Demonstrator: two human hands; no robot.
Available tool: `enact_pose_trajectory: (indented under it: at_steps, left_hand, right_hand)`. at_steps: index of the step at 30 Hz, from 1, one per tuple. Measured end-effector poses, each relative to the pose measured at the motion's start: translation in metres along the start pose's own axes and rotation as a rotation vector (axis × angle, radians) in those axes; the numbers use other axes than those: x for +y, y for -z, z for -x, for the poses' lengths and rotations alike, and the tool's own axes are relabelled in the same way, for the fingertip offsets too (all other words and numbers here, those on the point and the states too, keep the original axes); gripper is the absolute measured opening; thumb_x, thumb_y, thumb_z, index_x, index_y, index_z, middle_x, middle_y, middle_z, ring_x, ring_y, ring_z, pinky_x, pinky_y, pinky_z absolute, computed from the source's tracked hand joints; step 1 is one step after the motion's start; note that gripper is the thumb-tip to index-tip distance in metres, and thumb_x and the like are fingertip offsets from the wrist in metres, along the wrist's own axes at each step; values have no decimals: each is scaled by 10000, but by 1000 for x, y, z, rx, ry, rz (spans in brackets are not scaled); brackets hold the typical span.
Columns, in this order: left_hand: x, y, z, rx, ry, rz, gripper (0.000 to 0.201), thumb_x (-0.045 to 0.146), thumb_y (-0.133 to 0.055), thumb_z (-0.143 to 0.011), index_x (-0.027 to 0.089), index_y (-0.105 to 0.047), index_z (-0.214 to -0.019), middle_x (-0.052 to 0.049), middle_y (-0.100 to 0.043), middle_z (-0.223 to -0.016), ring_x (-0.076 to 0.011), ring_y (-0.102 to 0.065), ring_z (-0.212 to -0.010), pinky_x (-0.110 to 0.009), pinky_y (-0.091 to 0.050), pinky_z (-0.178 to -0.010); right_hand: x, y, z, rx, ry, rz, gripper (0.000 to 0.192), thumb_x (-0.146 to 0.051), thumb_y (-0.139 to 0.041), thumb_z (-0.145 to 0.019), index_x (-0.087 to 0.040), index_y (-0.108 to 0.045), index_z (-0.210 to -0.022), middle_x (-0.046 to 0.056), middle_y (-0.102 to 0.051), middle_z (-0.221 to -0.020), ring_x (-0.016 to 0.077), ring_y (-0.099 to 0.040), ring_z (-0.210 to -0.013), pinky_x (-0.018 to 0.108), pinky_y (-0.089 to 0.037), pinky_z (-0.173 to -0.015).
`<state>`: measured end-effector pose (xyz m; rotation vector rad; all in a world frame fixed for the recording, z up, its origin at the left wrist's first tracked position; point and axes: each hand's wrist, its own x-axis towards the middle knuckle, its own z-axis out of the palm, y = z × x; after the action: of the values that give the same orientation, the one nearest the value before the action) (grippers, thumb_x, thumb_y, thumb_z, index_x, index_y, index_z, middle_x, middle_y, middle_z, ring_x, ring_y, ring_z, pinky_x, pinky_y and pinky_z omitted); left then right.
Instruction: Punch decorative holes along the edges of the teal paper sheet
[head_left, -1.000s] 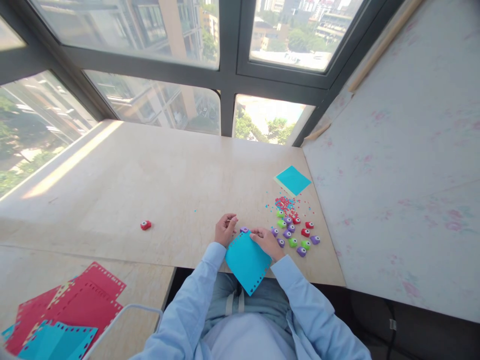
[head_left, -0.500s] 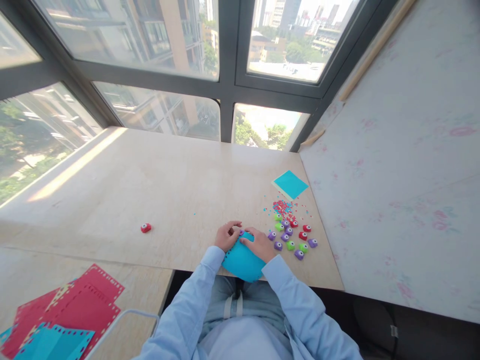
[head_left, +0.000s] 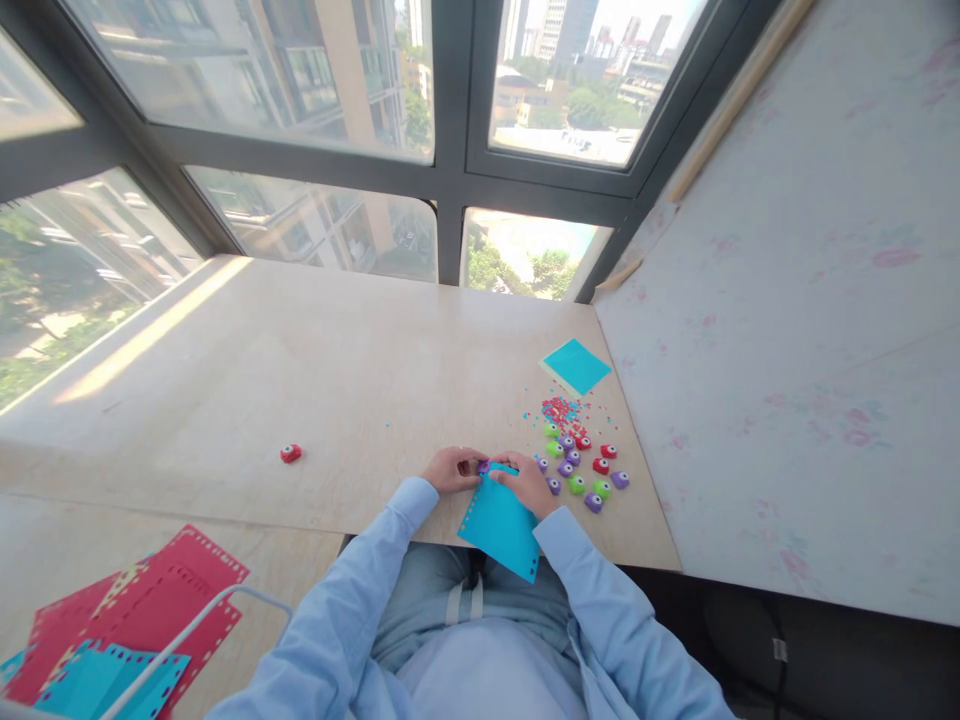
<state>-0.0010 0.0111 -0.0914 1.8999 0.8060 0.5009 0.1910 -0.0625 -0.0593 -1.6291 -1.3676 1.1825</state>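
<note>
A blue sheet of paper (head_left: 501,525) with punched holes along its edges hangs over the table's front edge. My right hand (head_left: 523,482) pinches its upper part between thumb and fingers. At the sheet's top left corner, my left hand (head_left: 454,470) closes around a small purple paper punch (head_left: 484,467), mostly hidden by the fingers. Right of my hands lie several small punches in purple (head_left: 619,480), green (head_left: 576,485) and red (head_left: 608,451), each with an eye-like spot.
Red and blue paper bits (head_left: 561,410) are heaped behind the punches, near a stack of blue and pale paper (head_left: 576,367). One red punch (head_left: 290,453) sits alone to the left. Punched red sheets (head_left: 172,600) and blue sheets (head_left: 124,680) lie at lower left beside a white cable (head_left: 187,630).
The blue sheet has turned and flattened, with its lower corner swung right and down. My left hand has shifted to the side of the purple punch at the sheet's corner.
</note>
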Motion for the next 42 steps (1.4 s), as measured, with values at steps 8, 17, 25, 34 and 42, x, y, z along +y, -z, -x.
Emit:
enact_pose_trajectory:
  at_steps: [8, 17, 25, 34, 42]
  left_hand:
    - [1, -1, -1, -4, 24, 19, 355, 280, -741, -642, 183, -720, -983, -10, -660, -803, -96, -526, -606, -215, -423, -593]
    - [-5, 3, -8, -42, 75, 308, 346, 301, -794, -591, 167, -733, -904, -62, -712, -945, -143, -619, -720, -251, -480, -658]
    - [-4, 2, -12, -47, 140, 489, 320, 254, -771, -620, 141, -703, -912, -54, -730, -821, -170, -668, -742, -307, -523, -726]
    - [-3, 16, -20, -163, 212, 484, 400, 297, -835, -539, 115, -716, -875, -43, -706, -721, -114, -597, -574, -212, -432, -540]
    - [-6, 16, -15, -147, 202, 429, 392, 312, -832, -556, 120, -726, -882, -25, -693, -683, -105, -571, -556, -204, -405, -524]
  right_hand:
    - [7, 2, 2, 18, -16, -24, 268, -332, -686, -692, -184, -705, -915, 65, -732, -954, 248, -660, -931, 400, -495, -883]
    - [14, 6, 5, 23, -34, -50, 327, -412, -702, -685, -165, -710, -899, 80, -739, -901, 249, -671, -870, 383, -506, -812]
    - [20, 1, 1, 136, -15, 0, 318, -463, -668, -719, -174, -713, -844, 71, -738, -875, 241, -665, -841, 359, -495, -790]
    - [20, 2, 3, 122, -10, -13, 311, -468, -671, -723, -184, -716, -842, 63, -736, -874, 233, -655, -840, 349, -485, -792]
    - [22, 10, 2, 33, -112, -101, 355, -472, -732, -643, -165, -713, -819, 34, -714, -780, 200, -623, -724, 302, -467, -667]
